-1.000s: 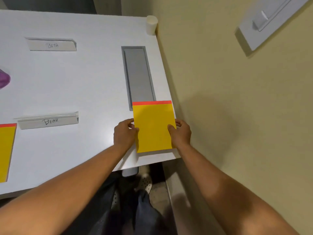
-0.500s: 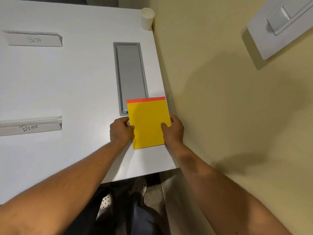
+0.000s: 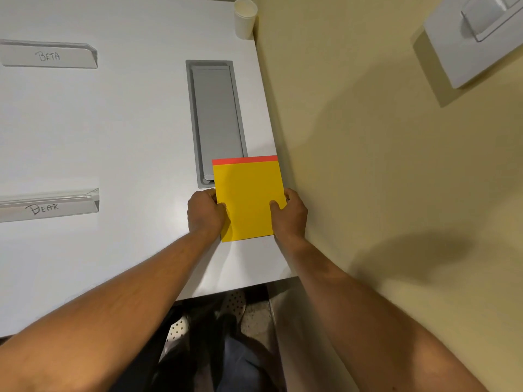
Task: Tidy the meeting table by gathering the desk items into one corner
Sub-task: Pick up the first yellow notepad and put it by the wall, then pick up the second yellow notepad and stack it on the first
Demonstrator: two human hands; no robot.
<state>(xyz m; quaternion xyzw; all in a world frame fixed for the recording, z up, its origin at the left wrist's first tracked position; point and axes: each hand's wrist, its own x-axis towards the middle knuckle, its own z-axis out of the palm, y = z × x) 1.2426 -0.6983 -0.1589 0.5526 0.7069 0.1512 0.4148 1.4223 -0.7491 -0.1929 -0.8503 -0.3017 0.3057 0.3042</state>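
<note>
We grip the yellow pad point(image 3: 249, 199) with both hands, left point(image 3: 205, 212) and right point(image 3: 290, 213), fingers curled on its sides, at the worktop's point(image 3: 127, 131) near right corner, while two nameplates point(image 3: 49, 206) and a cup point(image 3: 244, 19) remain ungathered.

I've slid the yellow notepad point(image 3: 249, 199) rightward, so its red-topped edge now reaches the table point(image 3: 113, 131) rim by the wall (both hands gripping it throughout), covering more of the grey cable hatch point(image 3: 216, 117).
</note>
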